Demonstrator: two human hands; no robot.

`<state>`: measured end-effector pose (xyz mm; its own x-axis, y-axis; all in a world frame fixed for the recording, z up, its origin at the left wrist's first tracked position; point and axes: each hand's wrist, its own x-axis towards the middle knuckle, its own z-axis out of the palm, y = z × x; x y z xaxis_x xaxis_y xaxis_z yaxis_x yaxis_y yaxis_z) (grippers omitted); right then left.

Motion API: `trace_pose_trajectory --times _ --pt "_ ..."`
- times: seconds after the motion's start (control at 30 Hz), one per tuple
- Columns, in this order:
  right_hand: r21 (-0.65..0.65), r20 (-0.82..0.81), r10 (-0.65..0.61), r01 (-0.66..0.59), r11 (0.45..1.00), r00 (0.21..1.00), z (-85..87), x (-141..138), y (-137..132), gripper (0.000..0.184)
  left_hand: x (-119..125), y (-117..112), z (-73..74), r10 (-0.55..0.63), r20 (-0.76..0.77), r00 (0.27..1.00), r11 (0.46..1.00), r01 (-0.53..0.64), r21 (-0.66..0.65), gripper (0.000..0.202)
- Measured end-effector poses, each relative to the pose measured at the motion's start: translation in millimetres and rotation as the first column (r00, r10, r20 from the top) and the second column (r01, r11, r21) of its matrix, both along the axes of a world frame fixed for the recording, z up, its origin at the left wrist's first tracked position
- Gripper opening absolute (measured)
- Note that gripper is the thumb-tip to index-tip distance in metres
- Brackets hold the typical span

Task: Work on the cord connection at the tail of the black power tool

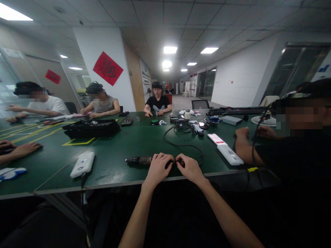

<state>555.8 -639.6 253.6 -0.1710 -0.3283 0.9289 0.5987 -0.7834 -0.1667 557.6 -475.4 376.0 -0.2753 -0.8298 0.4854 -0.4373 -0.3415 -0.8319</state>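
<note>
One tool (139, 160) on green office table (116, 151)

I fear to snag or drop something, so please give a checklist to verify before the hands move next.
1. Both hands on tool: ok; left hand and right hand meet at its right end.
2. Tool flat on table: ok.
3. Grip firm: cannot tell; the contact is hidden.
4. Cable untangled: not ok; it loops behind the hands into a bundle.
5. White box clear of tool: ok; it lies apart, to the left.
</note>
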Motion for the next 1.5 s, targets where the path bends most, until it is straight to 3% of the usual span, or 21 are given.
trace_pose_trajectory --times 1.5 --pt "-0.031 0.014 -0.002 0.003 1.000 1.000 -0.5 -5.5 1.9 0.012 2.3 -0.4 -1.0 0.005 0.037 0.999 1.000 -0.005 -0.012 0.010"
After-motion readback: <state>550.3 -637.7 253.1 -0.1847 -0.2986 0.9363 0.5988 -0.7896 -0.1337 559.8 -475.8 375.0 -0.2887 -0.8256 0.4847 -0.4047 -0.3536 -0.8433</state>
